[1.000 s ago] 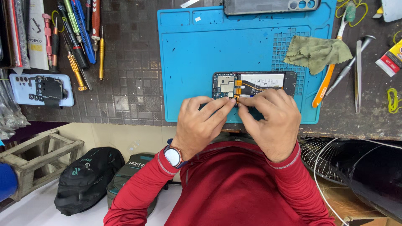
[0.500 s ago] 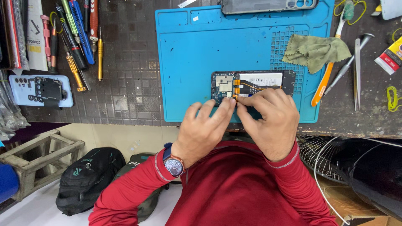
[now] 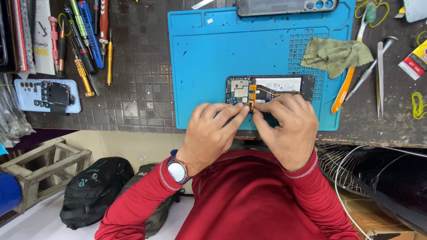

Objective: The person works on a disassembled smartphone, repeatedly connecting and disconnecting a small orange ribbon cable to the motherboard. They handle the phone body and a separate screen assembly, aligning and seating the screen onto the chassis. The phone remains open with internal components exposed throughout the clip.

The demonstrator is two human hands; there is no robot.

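An opened phone (image 3: 269, 87) lies on the blue work mat (image 3: 209, 58), its circuit board, orange flex cable and white battery exposed. My left hand (image 3: 212, 133) and my right hand (image 3: 284, 126) meet at the phone's near edge, fingertips pinched together on the orange flex connector near the board. Whether a small part is held between the fingers is hidden. A watch sits on my left wrist.
Screwdrivers and pens (image 3: 84, 40) lie at the left of the mat, with a phone back cover (image 3: 46, 95) below them. A green cloth (image 3: 336, 54), an orange pry tool (image 3: 344, 89) and tweezers (image 3: 379, 80) lie to the right. Another phone (image 3: 284, 6) rests at the mat's far edge.
Both hands stay at the phone's near edge with small finger shifts. The view has drifted slightly; the phone has not moved.
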